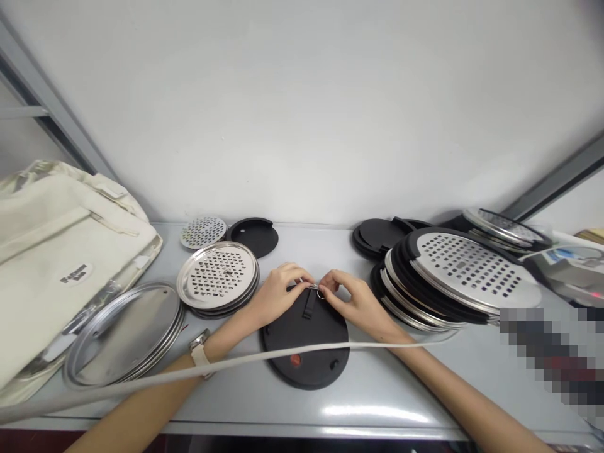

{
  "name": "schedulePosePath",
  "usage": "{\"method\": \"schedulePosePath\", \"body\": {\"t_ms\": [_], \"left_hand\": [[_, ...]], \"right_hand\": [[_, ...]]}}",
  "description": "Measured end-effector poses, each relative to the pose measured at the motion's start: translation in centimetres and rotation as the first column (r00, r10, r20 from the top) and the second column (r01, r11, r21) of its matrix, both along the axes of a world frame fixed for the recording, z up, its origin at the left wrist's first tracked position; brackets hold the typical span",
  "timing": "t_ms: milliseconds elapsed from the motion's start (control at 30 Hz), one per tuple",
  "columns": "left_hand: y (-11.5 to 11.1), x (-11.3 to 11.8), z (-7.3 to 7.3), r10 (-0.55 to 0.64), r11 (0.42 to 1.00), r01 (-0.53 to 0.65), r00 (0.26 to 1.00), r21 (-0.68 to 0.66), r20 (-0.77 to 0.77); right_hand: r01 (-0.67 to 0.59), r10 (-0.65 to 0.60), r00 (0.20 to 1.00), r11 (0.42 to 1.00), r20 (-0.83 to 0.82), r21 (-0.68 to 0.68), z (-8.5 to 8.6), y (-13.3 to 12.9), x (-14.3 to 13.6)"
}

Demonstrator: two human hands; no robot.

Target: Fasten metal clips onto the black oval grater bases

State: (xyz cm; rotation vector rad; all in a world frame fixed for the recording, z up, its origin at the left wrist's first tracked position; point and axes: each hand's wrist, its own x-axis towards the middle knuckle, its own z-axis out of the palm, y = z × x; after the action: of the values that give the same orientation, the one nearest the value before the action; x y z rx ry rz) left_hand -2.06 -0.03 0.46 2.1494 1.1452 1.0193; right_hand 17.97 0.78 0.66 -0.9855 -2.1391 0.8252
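A round black plate (306, 340) lies flat on the table in front of me, with a short black strap (309, 304) at its far edge and a small red spot near its close side. Above that far edge, my left hand (280, 292) pinches one end of a thin metal ring (321, 293) between thumb and finger. My right hand (352, 299) pinches the same piece from the other side. The fingertips are close together and partly cover the ring. Whether it passes through the strap, I cannot tell.
A white cable (236, 363) stretches across the view. To the left are perforated metal discs (219, 277), plain metal plates (127, 333) and a cream bag (61, 251). Stacked black and metal discs (476, 270) stand at right. Black discs (255, 236) lie near the wall.
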Motion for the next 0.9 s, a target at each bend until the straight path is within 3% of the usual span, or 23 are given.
{"method": "schedulePosePath", "body": {"t_ms": [467, 900], "left_hand": [[-0.19, 0.03, 0.21, -0.04, 0.999, 0.039, 0.999, -0.024, -0.018], [-0.28, 0.12, 0.13, -0.058, 0.998, 0.058, 0.998, -0.002, -0.022]], "right_hand": [[-0.106, 0.106, 0.994, 0.994, 0.023, 0.01, 0.13, 0.38, 0.68], [-0.095, 0.094, 0.995, 0.995, 0.029, 0.036, 0.75, 0.16, 0.67]]}}
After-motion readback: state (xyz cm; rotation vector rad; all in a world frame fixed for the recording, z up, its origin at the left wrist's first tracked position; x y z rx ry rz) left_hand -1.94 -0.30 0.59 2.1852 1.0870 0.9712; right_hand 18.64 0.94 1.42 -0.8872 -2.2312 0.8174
